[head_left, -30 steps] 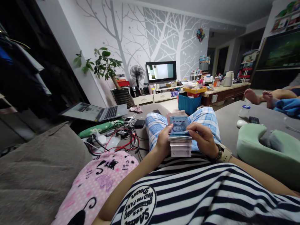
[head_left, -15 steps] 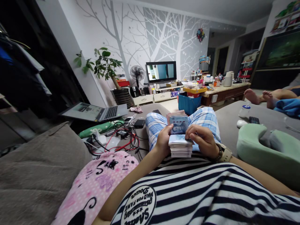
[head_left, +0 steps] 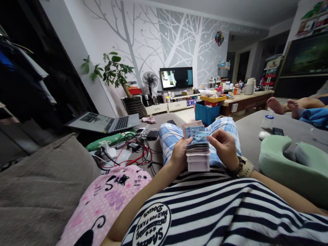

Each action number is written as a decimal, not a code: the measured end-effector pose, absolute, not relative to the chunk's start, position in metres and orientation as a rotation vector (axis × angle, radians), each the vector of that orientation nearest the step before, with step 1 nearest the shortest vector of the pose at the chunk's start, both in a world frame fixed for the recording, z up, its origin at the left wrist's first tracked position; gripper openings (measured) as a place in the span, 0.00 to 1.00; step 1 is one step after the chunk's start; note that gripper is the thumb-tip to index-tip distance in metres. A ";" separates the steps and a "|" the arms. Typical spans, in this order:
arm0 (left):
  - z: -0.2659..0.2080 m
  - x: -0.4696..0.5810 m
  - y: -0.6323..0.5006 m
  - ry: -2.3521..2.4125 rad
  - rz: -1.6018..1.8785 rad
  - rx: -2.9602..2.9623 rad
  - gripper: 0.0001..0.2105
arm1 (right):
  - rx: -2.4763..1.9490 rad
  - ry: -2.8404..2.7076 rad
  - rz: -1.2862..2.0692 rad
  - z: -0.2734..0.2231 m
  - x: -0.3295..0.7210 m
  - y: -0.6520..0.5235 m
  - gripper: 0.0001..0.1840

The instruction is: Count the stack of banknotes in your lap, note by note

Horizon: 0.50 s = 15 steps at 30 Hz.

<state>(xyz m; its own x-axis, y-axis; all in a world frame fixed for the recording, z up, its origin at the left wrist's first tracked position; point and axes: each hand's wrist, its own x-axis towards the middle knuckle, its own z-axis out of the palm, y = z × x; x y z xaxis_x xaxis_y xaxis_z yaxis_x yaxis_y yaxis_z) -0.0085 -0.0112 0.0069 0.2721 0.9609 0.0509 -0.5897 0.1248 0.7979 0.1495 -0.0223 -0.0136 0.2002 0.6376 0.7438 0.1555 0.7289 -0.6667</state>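
- Left hand: far fingers hidden behind the banknotes; count unreadable, the raised note's print blurred.
- Another person's legs, 2 o'clock from the bundle, cut off by the frame edge.
- Banknotes between the hands, above the lap: 3 o'clock of left hand, 9 o'clock of right hand.
- Left hand clamps the bundle's side, thumb on top; right hand pinches the raised note's edge between thumb and forefinger.
- Paper notes, bluish on top, pinkish behind, pale stepped edges at 6 o'clock.
- Plaid trousers beneath; smooth curved green neck pillow, 3 o'clock; tangled cables, 9 o'clock.
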 end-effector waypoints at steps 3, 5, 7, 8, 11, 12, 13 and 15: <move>0.006 -0.010 -0.012 0.536 1.208 0.871 0.06 | -0.765 -1.337 0.446 -0.013 0.150 -0.017 0.24; 0.005 -0.010 -0.012 0.547 1.214 0.898 0.08 | -0.773 -1.362 0.480 -0.013 0.151 -0.016 0.25; 0.005 -0.010 -0.012 0.555 1.218 0.916 0.08 | -0.779 -1.384 0.491 -0.013 0.151 -0.016 0.25; 0.005 -0.009 -0.012 0.558 1.219 0.920 0.08 | -0.782 -1.390 0.486 -0.013 0.151 -0.016 0.25; 0.006 -0.008 -0.012 0.562 1.222 0.912 0.08 | -0.790 -1.394 0.452 -0.013 0.150 -0.018 0.23; 0.006 -0.008 -0.012 0.563 1.226 0.901 0.07 | -0.792 -1.394 0.442 -0.013 0.150 -0.019 0.23; 0.006 -0.007 -0.011 0.563 1.231 0.888 0.06 | -0.794 -1.394 0.435 -0.013 0.150 -0.019 0.22; 0.007 -0.006 -0.010 0.564 1.238 0.862 0.03 | -0.794 -1.395 0.427 -0.012 0.151 -0.019 0.22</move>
